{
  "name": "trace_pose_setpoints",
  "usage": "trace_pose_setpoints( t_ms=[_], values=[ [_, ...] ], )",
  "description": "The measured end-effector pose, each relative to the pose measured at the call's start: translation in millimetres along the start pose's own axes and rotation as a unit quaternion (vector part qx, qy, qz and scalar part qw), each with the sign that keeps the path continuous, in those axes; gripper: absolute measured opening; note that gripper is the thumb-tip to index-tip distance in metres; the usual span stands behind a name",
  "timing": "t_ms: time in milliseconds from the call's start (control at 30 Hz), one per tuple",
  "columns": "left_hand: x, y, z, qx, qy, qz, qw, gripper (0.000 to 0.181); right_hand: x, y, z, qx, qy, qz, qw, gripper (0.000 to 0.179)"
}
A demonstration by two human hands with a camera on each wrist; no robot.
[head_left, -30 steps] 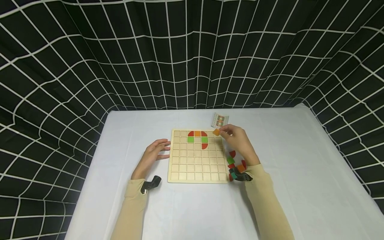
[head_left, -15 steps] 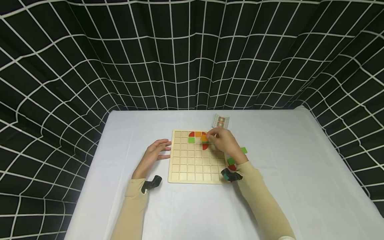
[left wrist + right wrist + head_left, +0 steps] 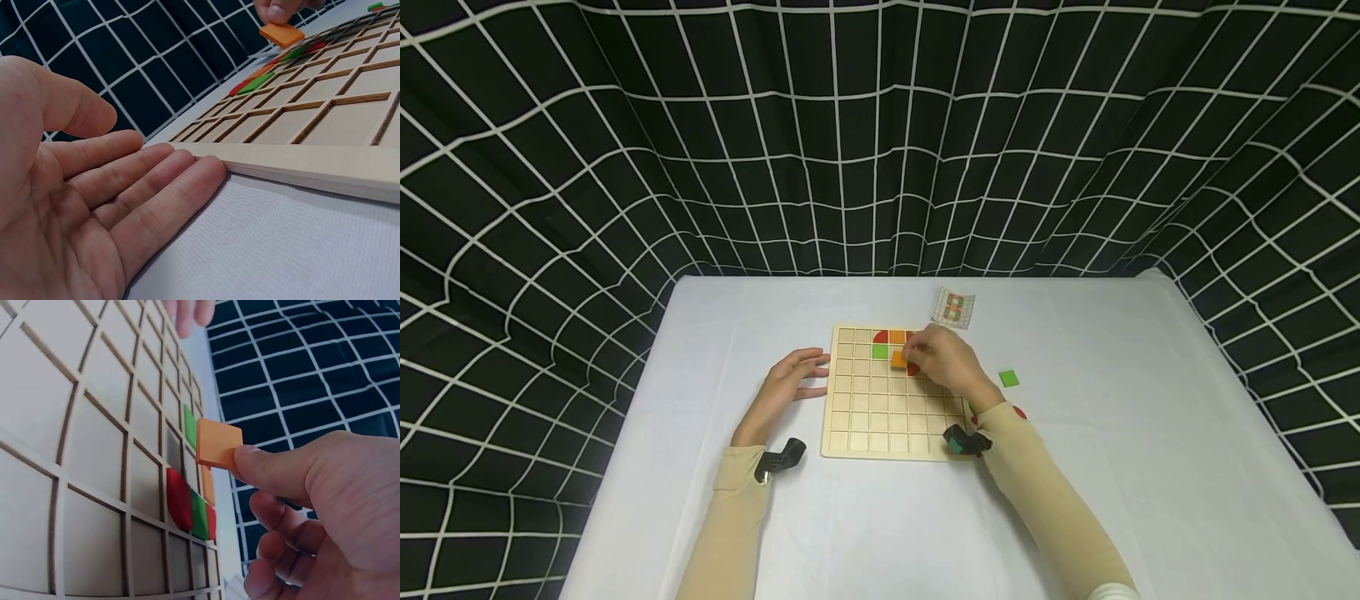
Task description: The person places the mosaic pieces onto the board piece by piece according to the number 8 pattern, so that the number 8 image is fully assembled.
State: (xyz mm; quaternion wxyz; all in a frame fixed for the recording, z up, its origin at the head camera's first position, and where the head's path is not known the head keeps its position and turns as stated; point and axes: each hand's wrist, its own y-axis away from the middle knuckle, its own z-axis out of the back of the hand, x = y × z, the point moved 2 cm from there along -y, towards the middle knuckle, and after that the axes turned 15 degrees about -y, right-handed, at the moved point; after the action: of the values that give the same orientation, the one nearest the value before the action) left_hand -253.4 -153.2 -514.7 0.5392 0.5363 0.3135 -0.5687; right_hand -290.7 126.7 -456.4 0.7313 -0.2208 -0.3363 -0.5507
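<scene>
My right hand (image 3: 943,358) pinches an orange square tile (image 3: 217,442) between thumb and finger, held over the upper part of a wooden grid board (image 3: 868,417). Around it, a green square tile (image 3: 880,352), a red rounded tile (image 3: 882,337) and another orange tile (image 3: 897,337) sit in the board's cells. The right wrist view also shows a red tile (image 3: 179,499) and a green tile (image 3: 198,515) lying in cells. My left hand (image 3: 782,387) rests at the board's left edge, fingers extended, fingertips right at the rim in the left wrist view.
A small printed pattern card (image 3: 953,308) lies behind the board's back right corner. A loose green tile (image 3: 1009,378) lies on the white table (image 3: 865,525) to the right; a red piece (image 3: 1019,412) shows past my right sleeve. A dark gridded curtain (image 3: 865,142) surrounds the table.
My right hand has moved left and slightly nearer with the orange tile, from the board's back right corner to over the cells between the green tiles. The left hand stays still.
</scene>
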Motion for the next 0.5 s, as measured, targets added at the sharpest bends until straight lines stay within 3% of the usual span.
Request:
trace_pose_setpoints(
  t_ms=[500],
  values=[
    [0.9, -0.3, -0.3, 0.000, 0.003, 0.001, 1.0000, 0.041, 1, -5.4, -12, 0.024, 0.077, 0.009, 0.9967, 0.007]
  ],
)
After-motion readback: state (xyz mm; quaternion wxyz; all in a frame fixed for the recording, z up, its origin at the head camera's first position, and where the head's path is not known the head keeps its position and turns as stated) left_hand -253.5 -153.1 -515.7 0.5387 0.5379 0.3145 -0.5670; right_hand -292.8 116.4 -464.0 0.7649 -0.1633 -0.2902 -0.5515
